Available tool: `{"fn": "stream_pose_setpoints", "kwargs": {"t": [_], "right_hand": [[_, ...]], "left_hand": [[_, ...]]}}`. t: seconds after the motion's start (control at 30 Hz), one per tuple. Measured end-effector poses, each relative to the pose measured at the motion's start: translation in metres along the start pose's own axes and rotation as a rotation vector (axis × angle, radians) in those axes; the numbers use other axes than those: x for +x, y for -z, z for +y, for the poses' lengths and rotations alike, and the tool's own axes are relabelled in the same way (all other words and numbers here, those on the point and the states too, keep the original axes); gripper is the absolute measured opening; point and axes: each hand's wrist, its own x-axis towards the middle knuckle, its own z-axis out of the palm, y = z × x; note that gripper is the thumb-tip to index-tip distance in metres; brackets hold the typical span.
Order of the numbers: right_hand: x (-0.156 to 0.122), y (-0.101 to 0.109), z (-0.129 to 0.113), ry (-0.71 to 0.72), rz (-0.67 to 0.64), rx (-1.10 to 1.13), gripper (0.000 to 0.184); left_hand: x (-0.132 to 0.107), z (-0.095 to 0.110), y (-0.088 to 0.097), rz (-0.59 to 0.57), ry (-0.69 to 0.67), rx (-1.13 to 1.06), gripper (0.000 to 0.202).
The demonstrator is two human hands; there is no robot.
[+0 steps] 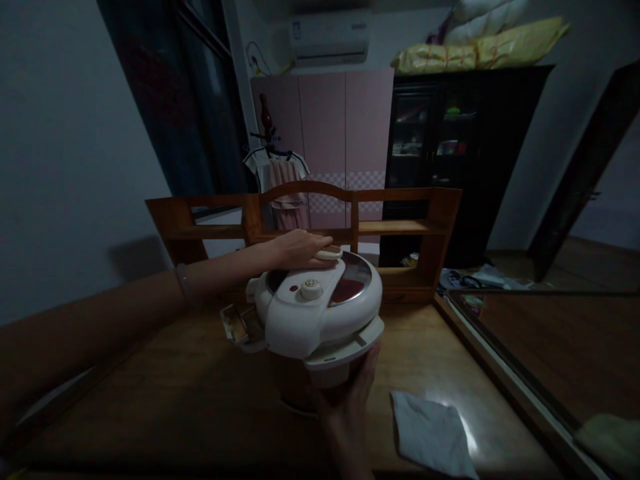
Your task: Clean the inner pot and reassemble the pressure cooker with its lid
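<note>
A cream-white electric pressure cooker (pixel 299 327) with a darker body stands on the wooden desk. Its domed lid (pixel 373 293) has a shiny, dark top panel and a round valve knob (pixel 311 289). Across the top of the lid lies my left hand (pixel 303 249), its fingers closed over the lid handle (pixel 329 254). Low on the near right side, my right hand (pixel 350 400) grips the cooker's body under the rim, thumb and fingers apart around it. I cannot tell whether the lid is locked. A grey cloth (pixel 431 433) lies to the right of the cooker.
A wooden shelf rack (pixel 445 230) rises along the desk's (pixel 210 400) back edge, behind the cooker. A small open flap or bracket (pixel 235 325) juts out on the cooker's left. Right of the desk is a lower brown surface (pixel 560 340) with a raised edge.
</note>
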Motion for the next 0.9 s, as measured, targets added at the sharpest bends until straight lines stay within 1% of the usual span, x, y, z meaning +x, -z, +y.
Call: {"fn": "stream_pose_setpoints", "kwargs": {"t": [0.13,0.23,0.37,0.47,0.63,0.73,0.9], "right_hand": [[0.0,0.0,-0.003,-0.017,0.016,0.003,0.137],[0.0,-0.002,-0.005,-0.014,0.038,0.008,0.138],[0.001,-0.002,-0.005,-0.007,0.042,0.007,0.141],[0.001,0.001,-0.005,0.0,0.038,0.0,0.14],[0.004,0.007,-0.011,0.045,0.007,-0.021,0.136],[0.005,0.008,-0.013,0.061,0.021,-0.038,0.135],[0.004,0.007,-0.011,0.046,0.002,-0.036,0.136]], "left_hand": [[0.004,0.012,0.0,0.0,0.053,0.122,0.069],[0.003,0.018,0.0,0.006,0.1,0.171,0.07],[0.001,0.022,0.001,-0.004,0.142,0.191,0.068],[0.0,0.027,-0.001,0.002,0.177,0.206,0.066],[-0.003,0.038,-0.004,0.037,0.302,0.258,0.072],[-0.005,0.042,-0.002,0.027,0.314,0.26,0.071],[-0.005,0.044,0.0,0.016,0.352,0.24,0.072]]}}
